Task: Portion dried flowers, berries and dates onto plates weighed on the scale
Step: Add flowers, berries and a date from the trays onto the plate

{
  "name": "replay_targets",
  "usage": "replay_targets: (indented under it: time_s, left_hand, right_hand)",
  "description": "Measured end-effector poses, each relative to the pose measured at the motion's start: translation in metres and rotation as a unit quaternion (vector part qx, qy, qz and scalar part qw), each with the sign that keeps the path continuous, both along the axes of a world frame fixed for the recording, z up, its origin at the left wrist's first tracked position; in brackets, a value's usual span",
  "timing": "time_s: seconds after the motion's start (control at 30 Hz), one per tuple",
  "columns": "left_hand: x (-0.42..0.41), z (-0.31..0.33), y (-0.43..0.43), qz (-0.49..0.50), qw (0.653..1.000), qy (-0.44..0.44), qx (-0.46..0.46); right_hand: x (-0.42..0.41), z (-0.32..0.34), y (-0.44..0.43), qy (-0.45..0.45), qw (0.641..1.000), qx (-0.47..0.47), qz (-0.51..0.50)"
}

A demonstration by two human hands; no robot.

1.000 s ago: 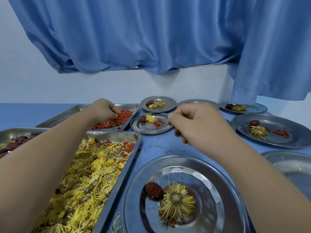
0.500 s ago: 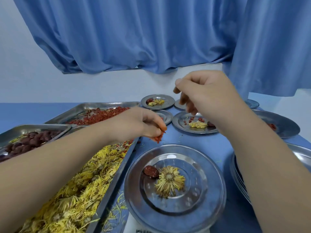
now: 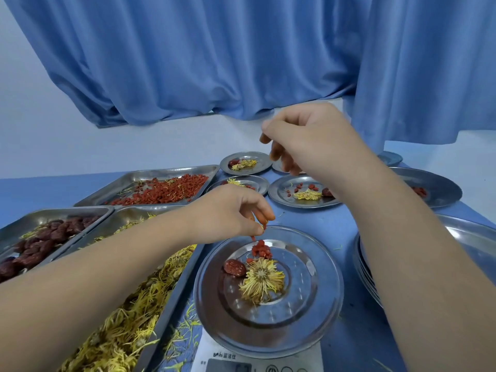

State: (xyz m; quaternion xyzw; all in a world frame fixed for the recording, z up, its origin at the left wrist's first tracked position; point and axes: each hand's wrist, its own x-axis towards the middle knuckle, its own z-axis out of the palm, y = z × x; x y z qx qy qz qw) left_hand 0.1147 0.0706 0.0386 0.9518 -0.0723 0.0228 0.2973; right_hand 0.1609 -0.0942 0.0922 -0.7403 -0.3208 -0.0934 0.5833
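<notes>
berries point(image 3: 261, 249) lie heaped on the plate point(image 3: 322, 304) on the scale point(image 3: 225, 357), directly under the left hand point(image 3: 228, 213), which pinches a few more; the right hand point(image 3: 314, 140) hangs farther back, curled, whether holding anything cannot be told.

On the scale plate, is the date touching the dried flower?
Touching. The head view shows the date lying against the left petals of the dried flower on the scale plate, with no bare metal between them.

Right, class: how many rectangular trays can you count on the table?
3: the berry tray at the back, the date tray far left, the flower tray nearest; more may lie off-frame.
</notes>
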Motion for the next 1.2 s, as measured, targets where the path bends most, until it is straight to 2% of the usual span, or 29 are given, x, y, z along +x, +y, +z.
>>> replay_targets:
  time_s: [0.27, 0.43, 0.63, 0.87, 0.97, 1.1, 1.2]
  left_hand:
    - [-0.006, -0.006, 0.002, 0.001, 0.999, 0.032, 0.034]
    - [-0.021, -0.007, 0.004, 0.050, 0.997, -0.021, -0.052]
    - [-0.044, -0.013, 0.004, 0.094, 0.977, -0.058, -0.182]
    - [-0.064, -0.021, -0.002, 0.134, 0.962, -0.140, -0.193]
    - [-0.070, -0.025, -0.005, 0.128, 0.963, -0.129, -0.200]
    - [-0.078, -0.035, -0.001, 0.118, 0.930, -0.070, -0.341]
    - [-0.078, -0.039, 0.003, 0.130, 0.913, -0.071, -0.381]
  right_hand:
    - [-0.002, 0.002, -0.005, 0.002, 1.000, -0.022, 0.005]
    - [-0.003, 0.003, -0.007, -0.006, 0.998, -0.063, 0.009]
    - [-0.006, 0.003, -0.005, -0.014, 0.996, -0.090, 0.017]
    - [-0.007, 0.000, -0.004, -0.022, 0.990, -0.138, 0.017]
    - [-0.007, -0.001, -0.003, -0.026, 0.987, -0.155, 0.020]
    - [-0.007, -0.002, -0.007, -0.021, 0.971, -0.235, 0.040]
    - [-0.007, -0.005, -0.008, 0.011, 0.949, -0.310, 0.064]
